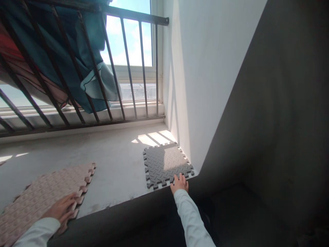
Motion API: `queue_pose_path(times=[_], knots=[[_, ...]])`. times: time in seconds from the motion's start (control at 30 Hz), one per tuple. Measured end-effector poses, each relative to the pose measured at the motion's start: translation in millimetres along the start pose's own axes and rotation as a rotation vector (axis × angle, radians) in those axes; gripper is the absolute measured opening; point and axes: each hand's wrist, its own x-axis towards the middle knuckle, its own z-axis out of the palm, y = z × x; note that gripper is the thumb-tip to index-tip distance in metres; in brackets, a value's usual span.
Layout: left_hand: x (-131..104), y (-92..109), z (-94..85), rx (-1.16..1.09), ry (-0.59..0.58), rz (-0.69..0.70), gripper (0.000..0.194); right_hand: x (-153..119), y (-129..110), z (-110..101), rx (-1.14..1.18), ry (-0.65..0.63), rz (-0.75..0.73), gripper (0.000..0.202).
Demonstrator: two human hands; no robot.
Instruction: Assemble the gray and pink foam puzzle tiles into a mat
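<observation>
A grey square foam mat tile point(166, 163) with jagged interlocking edges lies flat on the ledge, close to the white wall. My right hand point(180, 183) rests on its front edge with the fingers spread. At the left, a larger pinkish foam mat point(43, 195) with the same kind of edges lies on the ledge. My left hand point(61, 207) lies over its right edge, fingers stretched out; neither hand grips anything.
The pale ledge point(113, 171) ends in a front edge above a dark space. Black metal railings point(128, 65) stand along the back, before a window. Blue and red cloth point(69, 44) hangs behind them. A white wall point(205, 68) rises at the right.
</observation>
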Motion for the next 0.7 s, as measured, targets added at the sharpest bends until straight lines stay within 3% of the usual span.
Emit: queue_pose_path(times=[0.13,0.23,0.33,0.43,0.57,0.7], knots=[[40.4,59.4,6.6,0.014,0.167,-0.007,0.021,0.8,-1.4,1.2,-0.006,-0.005,-0.002,0.050],[74.8,124.3,37.6,0.026,0.180,0.029,0.027,2.0,-1.5,2.9,-0.009,-0.012,0.000,0.051],[99.4,190.6,80.1,0.060,0.081,0.033,0.025,2.4,0.1,3.6,-0.014,-0.018,0.002,0.051],[111.4,242.1,114.3,0.092,-0.126,-0.029,0.026,1.7,2.7,3.2,-0.016,-0.023,0.004,0.051],[118.4,274.4,132.1,0.099,-0.393,-0.170,0.032,0.6,5.4,2.1,-0.015,-0.028,0.004,0.051],[125.4,281.4,132.3,0.083,-0.456,-0.230,0.032,0.8,6.2,1.4,-0.013,-0.033,-0.007,0.052]])
